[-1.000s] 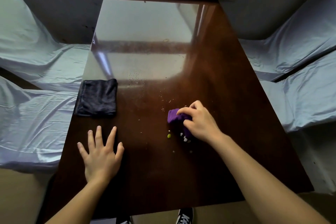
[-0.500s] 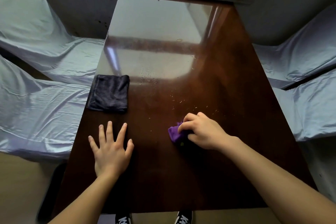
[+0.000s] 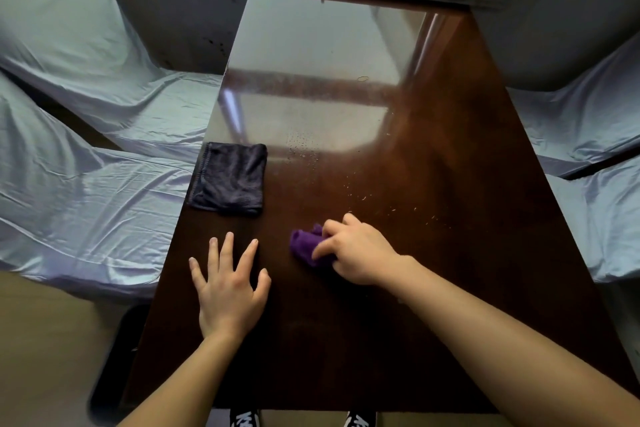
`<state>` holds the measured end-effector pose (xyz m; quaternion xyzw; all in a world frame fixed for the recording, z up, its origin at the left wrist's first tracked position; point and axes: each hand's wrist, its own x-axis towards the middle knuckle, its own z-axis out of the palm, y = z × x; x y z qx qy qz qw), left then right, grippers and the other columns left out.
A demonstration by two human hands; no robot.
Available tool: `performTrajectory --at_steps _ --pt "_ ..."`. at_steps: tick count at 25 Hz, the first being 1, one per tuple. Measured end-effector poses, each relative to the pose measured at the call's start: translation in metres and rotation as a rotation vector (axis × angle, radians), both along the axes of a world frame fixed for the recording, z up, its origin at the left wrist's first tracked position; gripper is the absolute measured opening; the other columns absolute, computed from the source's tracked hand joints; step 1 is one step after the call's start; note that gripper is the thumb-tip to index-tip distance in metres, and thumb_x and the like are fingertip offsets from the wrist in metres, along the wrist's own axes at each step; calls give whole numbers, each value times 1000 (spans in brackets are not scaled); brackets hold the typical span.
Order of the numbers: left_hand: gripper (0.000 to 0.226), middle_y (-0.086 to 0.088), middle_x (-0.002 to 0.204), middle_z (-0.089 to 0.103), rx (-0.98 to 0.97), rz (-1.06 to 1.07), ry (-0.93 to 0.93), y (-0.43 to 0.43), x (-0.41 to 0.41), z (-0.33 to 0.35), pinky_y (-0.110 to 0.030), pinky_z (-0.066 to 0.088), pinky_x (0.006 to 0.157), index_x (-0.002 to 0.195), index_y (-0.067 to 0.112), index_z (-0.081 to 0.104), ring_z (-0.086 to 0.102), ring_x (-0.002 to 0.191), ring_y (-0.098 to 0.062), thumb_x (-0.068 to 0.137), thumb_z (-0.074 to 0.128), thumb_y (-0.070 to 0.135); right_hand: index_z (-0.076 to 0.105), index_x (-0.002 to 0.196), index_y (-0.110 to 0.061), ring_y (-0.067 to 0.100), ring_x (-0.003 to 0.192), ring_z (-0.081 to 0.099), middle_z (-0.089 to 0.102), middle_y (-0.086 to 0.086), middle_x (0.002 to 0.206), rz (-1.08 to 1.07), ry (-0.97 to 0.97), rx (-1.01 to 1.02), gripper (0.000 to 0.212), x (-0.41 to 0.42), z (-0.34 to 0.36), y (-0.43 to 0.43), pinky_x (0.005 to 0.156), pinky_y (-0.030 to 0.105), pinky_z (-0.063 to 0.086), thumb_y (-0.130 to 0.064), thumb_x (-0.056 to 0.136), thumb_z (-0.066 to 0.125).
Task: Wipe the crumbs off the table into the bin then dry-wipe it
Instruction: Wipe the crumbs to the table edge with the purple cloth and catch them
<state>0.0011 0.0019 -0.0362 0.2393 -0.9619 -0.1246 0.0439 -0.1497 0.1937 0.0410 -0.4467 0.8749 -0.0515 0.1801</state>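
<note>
Right grip (image 3: pixel 356 250) clamped on purple cloth (image 3: pixel 304 246), near-centre bench (image 3: pixel 450 253); left hand (image 3: pixel 228 291) splayed flat. Crumbs (image 3: pixel 391 208) lie far-right: sweep with overlapping strokes toward the edge.

purple cloth (image 3: pixel 304 246): bunched, on table (image 3: pixel 450 253) | crumbs (image 3: pixel 363 198): scattered beyond

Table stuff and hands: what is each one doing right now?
Purple cloth: bunched up, gripped by the right hand.
Right hand: closed on the purple cloth, pressing it on the table.
Left hand: open, flat on the table, fingers spread.
Dark cloth: folded, lying untouched near the left edge.
Crumbs: scattered beyond the right hand.
Table: shiny, with droplets near the middle.
</note>
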Motion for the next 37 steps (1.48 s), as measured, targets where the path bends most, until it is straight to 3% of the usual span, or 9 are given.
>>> performTrajectory --at_steps 2,7,12,17,22,25,31,34,37 --pt "62 -15 152 38 -3 -2 0 0 1 0 -64 8 114 137 31 50 19 147 -33 79 40 51 65 112 -44 19 93 39 52 -11 114 -31 -19 -39 37 10 12 28 72 32 40 -21 85 56" --pt "62 -14 153 37 -18 3 -4 1 1 -2 -64 8 114 138 32 49 19 146 -33 79 41 50 73 106 -37 23 95 52 60 -8 110 -584 -12 -294 45 -19 35 120 89 36 45 -6 76 59" --pt "61 -16 153 36 -9 9 4 2 1 0 -65 7 114 138 30 49 18 146 -34 79 45 47 62 125 -34 27 106 55 55 1 125 -968 -69 -41 45 6 -10 172 93 37 46 -19 83 61" --pt "59 -17 153 36 21 7 22 4 0 2 -62 4 115 136 27 51 19 146 -34 79 47 44 63 127 -29 30 92 56 55 3 117 -872 82 -118 49 65 -34 113 85 34 44 -29 78 66" --pt "57 -20 147 45 172 2 188 -2 3 -1 -54 15 118 127 13 62 30 142 -36 83 37 39 61 125 -35 18 106 54 53 -7 116 -830 -221 -381 48 75 -23 55 89 27 41 -26 78 62" --pt "55 -21 142 49 265 26 278 -4 6 -3 -52 20 117 120 5 65 36 139 -37 86 35 36 63 120 -37 10 99 57 55 -12 110 -894 -192 -525 46 68 -10 79 85 26 44 -23 76 65" --pt "54 -22 140 52 295 36 312 -5 6 -6 -49 20 118 117 1 66 39 137 -37 87 36 35 61 125 -32 17 102 59 56 -7 117 -1122 -140 -334 43 80 -18 154 81 31 44 -24 83 67" --pt "52 -22 140 52 310 37 320 -5 6 -4 -49 20 118 117 1 66 39 138 -36 88 37 33 60 126 -30 22 97 61 55 -3 117 -1099 -59 -250 45 94 -24 124 77 29 42 -31 81 68" --pt "44 -21 140 52 354 43 315 -6 6 0 -48 19 119 117 1 66 38 139 -35 88 43 25 61 124 -32 22 98 61 54 -4 117 -974 -101 -283 45 103 -24 67 80 29 44 -32 80 67"
